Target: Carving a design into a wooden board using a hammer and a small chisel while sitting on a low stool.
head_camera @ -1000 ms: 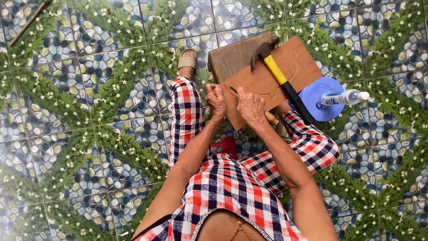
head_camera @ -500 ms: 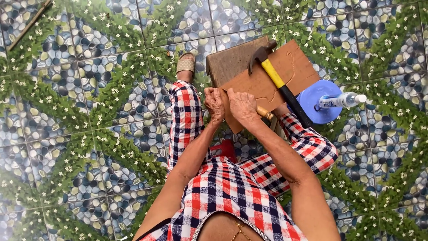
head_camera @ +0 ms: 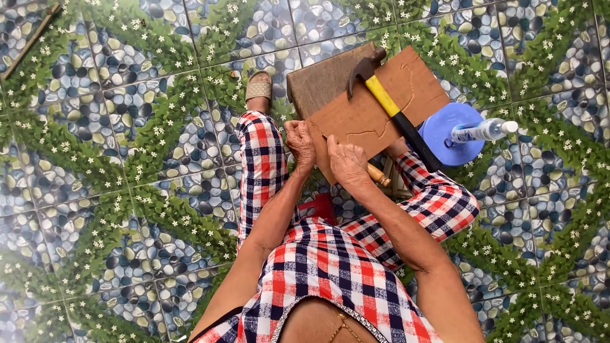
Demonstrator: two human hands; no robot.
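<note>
A brown board with a cut line in it lies tilted over a darker brown block in front of my knees. A hammer with a yellow and black handle rests across the board. My left hand is curled at the board's near left corner and seems to grip its edge. My right hand lies against the board's near edge, closed around a tool with a pale wooden handle that sticks out to the right. The tool's tip is hidden under the hand.
A round blue plastic piece lies to the right of the board with a white bottle on its side on top. My sandalled foot rests on the patterned tile floor. A thin stick lies at the far left.
Both hands slid slightly toward me along the board's near edge. The wooden tool handle now shows beside my right hand. The hammer and bottle have not moved.
</note>
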